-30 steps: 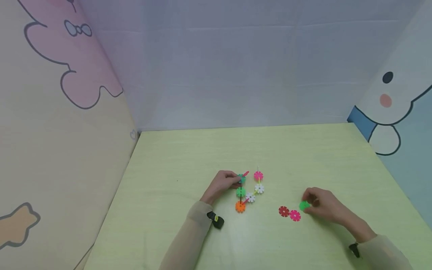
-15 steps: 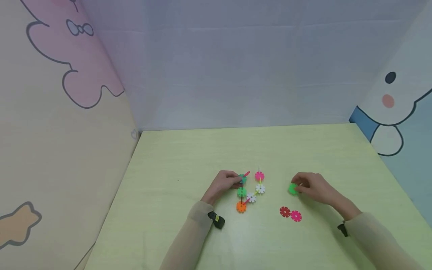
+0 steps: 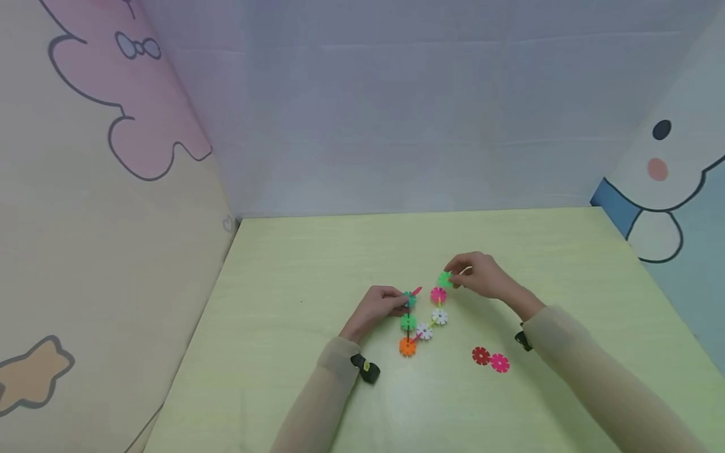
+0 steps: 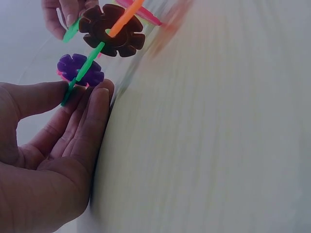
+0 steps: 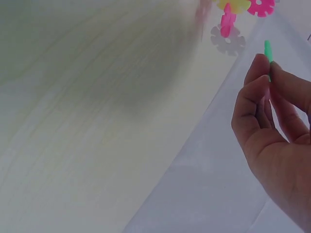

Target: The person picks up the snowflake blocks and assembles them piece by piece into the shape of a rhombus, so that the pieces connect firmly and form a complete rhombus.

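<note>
A chain of notched, flower-shaped plastic discs stands on the table in a rough U. My left hand (image 3: 378, 307) pinches its teal disc (image 3: 410, 298) at the upper left. Below follow a green disc (image 3: 408, 323), an orange disc (image 3: 408, 347) and two white discs (image 3: 439, 316), ending at a pink disc (image 3: 438, 295). In the left wrist view a purple disc (image 4: 92, 75) and a brown disc (image 4: 95, 26) join edge-on ones. Between thumb and fingers my right hand (image 3: 480, 275) holds a loose bright green disc (image 3: 444, 279), just above the pink one; whether they touch I cannot tell.
On the pale yellow-green table (image 3: 317, 251), a dark red disc (image 3: 481, 356) and a pink disc (image 3: 500, 363) lie side by side at the right front. A grey-white cloth (image 3: 362, 126) hangs behind the table, with cartoon-printed panels at both sides.
My right hand has carried the bright green disc leftward and away from me, from beside the loose red and pink discs to the chain's pink end. My left hand keeps its hold.
</note>
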A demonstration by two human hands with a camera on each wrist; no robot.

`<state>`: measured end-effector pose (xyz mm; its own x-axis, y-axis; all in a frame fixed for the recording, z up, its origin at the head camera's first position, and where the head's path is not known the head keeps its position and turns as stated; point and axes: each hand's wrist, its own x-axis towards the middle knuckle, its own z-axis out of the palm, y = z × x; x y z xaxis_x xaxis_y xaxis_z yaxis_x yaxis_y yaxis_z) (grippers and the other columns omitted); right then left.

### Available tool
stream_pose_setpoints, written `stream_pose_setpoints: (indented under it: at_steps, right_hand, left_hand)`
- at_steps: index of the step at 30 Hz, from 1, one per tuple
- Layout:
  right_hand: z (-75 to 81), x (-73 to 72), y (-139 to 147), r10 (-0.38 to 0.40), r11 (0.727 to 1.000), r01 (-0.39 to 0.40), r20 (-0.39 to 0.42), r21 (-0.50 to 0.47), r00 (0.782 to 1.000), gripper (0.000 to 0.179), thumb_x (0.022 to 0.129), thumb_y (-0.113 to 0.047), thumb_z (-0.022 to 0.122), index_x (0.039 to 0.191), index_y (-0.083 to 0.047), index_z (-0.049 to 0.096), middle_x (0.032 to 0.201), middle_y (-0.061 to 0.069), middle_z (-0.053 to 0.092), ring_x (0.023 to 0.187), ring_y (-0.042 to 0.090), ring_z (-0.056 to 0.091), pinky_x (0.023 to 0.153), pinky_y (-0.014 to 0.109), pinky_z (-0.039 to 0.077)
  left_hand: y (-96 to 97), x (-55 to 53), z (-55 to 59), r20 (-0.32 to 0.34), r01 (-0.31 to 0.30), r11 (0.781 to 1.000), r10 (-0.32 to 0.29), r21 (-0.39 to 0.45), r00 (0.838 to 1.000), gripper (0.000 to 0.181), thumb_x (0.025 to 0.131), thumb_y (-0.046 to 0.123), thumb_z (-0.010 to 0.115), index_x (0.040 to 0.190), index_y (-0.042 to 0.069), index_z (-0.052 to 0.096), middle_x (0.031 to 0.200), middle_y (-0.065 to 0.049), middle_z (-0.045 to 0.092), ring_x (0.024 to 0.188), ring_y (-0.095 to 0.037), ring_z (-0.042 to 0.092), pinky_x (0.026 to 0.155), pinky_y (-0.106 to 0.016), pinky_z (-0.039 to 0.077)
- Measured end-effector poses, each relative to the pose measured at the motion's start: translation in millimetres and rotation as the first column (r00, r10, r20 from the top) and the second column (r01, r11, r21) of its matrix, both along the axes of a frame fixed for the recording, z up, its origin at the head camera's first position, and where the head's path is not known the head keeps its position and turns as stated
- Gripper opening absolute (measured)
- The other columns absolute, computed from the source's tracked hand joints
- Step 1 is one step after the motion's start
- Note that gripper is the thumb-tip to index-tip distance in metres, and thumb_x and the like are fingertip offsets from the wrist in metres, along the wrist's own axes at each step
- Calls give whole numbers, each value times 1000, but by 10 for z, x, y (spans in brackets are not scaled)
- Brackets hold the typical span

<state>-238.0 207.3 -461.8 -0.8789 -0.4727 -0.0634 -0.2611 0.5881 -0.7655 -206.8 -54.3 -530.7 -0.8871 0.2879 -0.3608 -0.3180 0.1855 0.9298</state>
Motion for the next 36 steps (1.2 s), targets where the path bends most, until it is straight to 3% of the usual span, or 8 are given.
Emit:
stream_pose_setpoints:
  at_steps: [6,19,31,36]
  right_hand:
    - [-1,-115,-185,23,998,-24,24,55,999,17,91,-6,64,107,-1,67,90,5,65,77,21,67,66,34,52]
    - [18,-233,-419,137,965,-122,-50,232,989,13,87,-2,65,99,-4,73,89,3,68,81,20,61,70,37,51]
    - [26,-288,-495,197,947,-182,-32,265,980,15,87,-1,65,99,-5,73,89,1,68,83,19,61,73,37,50]
    - [84,-296,-552,212,938,-204,4,281,977,14,86,1,65,96,-3,73,84,3,68,74,17,61,69,34,51]
  left_hand:
    - [-13,-3,-1,17,5,1000,-5,28,1000,13,91,15,66,92,3,70,85,-9,70,80,-20,69,76,-30,52]
    - [10,-7,-35,-4,-4,998,4,56,1000,15,92,14,65,93,-1,69,85,-10,70,80,-21,69,76,-30,52]
    - [6,-4,-45,1,-9,997,9,75,1000,15,92,13,65,93,-2,69,85,-11,70,80,-21,69,76,-31,52]
    - [-9,-2,-61,-9,-5,997,6,76,1000,16,92,13,65,93,-2,69,85,-11,70,80,-21,69,76,-31,52]
